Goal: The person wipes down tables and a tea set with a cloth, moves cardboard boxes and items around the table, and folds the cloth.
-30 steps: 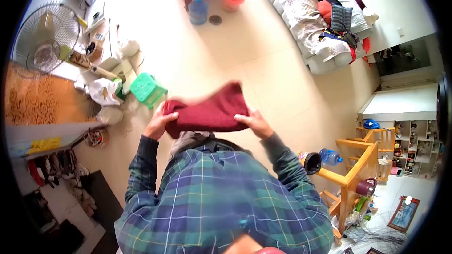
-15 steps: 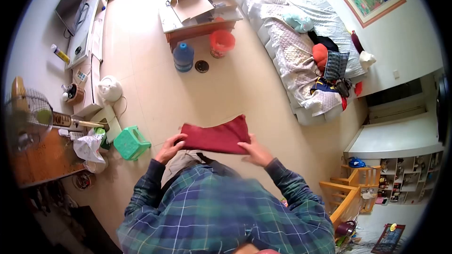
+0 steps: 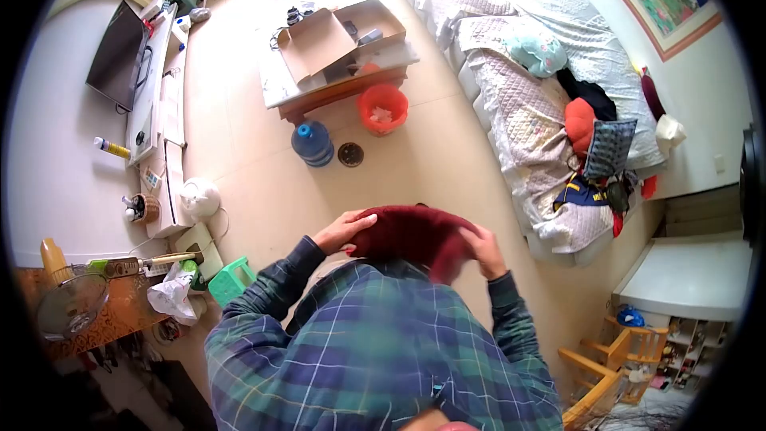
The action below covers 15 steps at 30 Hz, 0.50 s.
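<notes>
Between my two hands a dark red cloth (image 3: pixel 407 233) is held in front of the plaid shirt (image 3: pixel 351 327). My left hand (image 3: pixel 345 231) pinches its left end, with the thumb on top. At the other end, my right hand (image 3: pixel 484 252) grips the edge, and the fingers there are partly hidden by the fabric. The upper edge of the cloth bows in a curve, and its right part hangs down, a little blurred. Whether it is a garment or some other piece of fabric I cannot tell.
Ahead stands a low table (image 3: pixel 275 94) bearing an open cardboard box (image 3: pixel 319 44). A blue water jug (image 3: pixel 312 144) and a red bucket (image 3: pixel 383 109) are on the floor before it. A sofa (image 3: pixel 523 136) lies right, a green stool (image 3: pixel 231 281) left, wooden chairs (image 3: pixel 594 387) lower right.
The cloth has gone from a flat, folded band to a curved shape with its right end drooping. Both hands have shifted right in view and turned the fabric. The camera view has also moved.
</notes>
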Motion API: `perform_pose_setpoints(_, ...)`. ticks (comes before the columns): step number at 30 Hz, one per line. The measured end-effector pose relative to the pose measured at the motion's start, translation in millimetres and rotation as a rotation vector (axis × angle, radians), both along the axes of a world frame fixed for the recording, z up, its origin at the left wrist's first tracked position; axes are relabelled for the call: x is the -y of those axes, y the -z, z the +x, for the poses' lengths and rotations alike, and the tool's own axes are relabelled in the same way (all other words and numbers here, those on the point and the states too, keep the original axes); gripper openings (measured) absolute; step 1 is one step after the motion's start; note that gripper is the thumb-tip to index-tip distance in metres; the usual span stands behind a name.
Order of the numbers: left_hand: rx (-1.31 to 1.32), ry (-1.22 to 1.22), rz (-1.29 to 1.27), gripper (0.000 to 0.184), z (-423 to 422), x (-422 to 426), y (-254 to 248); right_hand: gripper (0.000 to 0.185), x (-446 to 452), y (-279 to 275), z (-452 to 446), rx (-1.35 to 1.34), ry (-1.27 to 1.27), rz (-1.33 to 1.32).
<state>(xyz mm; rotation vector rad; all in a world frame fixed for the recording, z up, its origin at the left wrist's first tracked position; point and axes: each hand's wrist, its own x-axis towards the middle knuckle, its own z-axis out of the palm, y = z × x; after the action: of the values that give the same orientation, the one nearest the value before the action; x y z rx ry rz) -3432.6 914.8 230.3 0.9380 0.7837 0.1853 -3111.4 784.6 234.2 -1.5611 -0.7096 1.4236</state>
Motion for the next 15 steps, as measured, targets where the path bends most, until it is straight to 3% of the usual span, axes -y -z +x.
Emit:
perform_pose_setpoints(1,0.049,-0.078,-0.14,0.041,29,-6,15,0.028,-27,5,6,-0.022,0.016,0.021)
perform_pose_setpoints(3,0.188,-0.304,-0.254,0.043,103,-19,-4,0.035,-82,-1,3,0.302,-0.202,0.126)
perform_pose_setpoints(4,0.248,-0.323,-0.168,0.044,131,-34,6,0.044,-104,-9,-4,0.538,-0.422,0.321)
perform_pose_setpoints(5,0.145,-0.472,0.192,0.043,153,-52,29,0.05,-122,-21,-4,0.605,-0.577,0.495)
perform_pose_setpoints(6,0.121,-0.552,0.1,0.043,159,-74,32,0.052,-142,-34,9,0.662,-0.705,0.584)
perform_pose_setpoints(7,0.094,-0.639,0.004,0.043,163,-95,36,0.044,-170,-62,26,0.528,-0.81,0.679)
perform_pose_setpoints(8,0.092,-0.713,0.105,0.043,173,-116,25,0.034,-197,-101,45,0.301,-0.892,0.584)
perform_pose_setpoints(9,0.087,-0.789,0.212,0.043,182,-137,8,0.027,-223,-153,65,0.036,-0.81,0.615)
perform_pose_setpoints(11,0.085,-0.857,0.259,0.047,185,-173,-4,0.028,-269,-254,111,-0.066,-0.788,0.9)
perform_pose_setpoints(12,0.12,-0.953,0.144,0.048,185,-188,9,0.028,-285,-286,133,-0.073,-0.758,1.061)
perform_pose_setpoints(15,0.008,-0.949,0.18,0.049,187,-242,18,0.027,-328,-346,178,0.028,-0.662,1.513)
